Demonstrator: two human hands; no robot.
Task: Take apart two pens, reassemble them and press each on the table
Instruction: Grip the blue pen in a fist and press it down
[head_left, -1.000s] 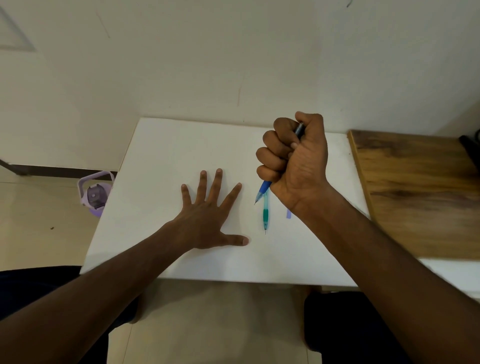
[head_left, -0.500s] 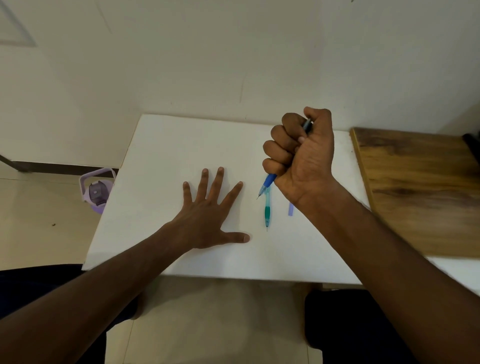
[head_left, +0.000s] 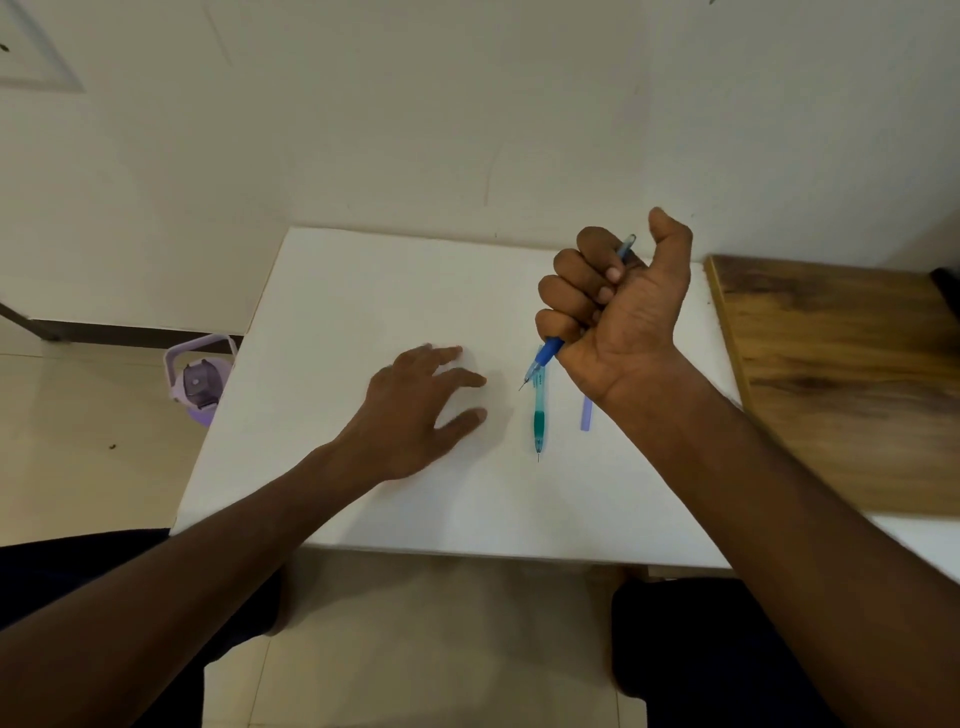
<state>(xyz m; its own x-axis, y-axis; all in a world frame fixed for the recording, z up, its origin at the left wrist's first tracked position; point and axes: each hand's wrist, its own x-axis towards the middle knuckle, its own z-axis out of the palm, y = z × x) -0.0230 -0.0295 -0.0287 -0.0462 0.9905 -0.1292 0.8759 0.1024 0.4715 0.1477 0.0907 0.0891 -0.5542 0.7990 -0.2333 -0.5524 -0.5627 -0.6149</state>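
Right hand (head_left: 618, 312) is fisting the blue pen (head_left: 545, 359) tip-down, thumb lifted, seemingly for pressing; left hand (head_left: 421, 410) is hovering loose, holding nothing

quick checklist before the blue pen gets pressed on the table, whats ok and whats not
1. Blue pen gripped: ok, the right hand has its fingers curled round the barrel.
2. Tip pointing down: ok, it angles down toward the white table.
3. Thumb on the pen's top end: not ok, the thumb is lifted off to the side.
4. Landing spot free: not ok, the green pen lies right below the tip.
5. Left hand out of the way: ok, it is left of both pens, holding nothing.
6. Blue pen fully reassembled: cannot tell, a loose lilac piece lies nearby.
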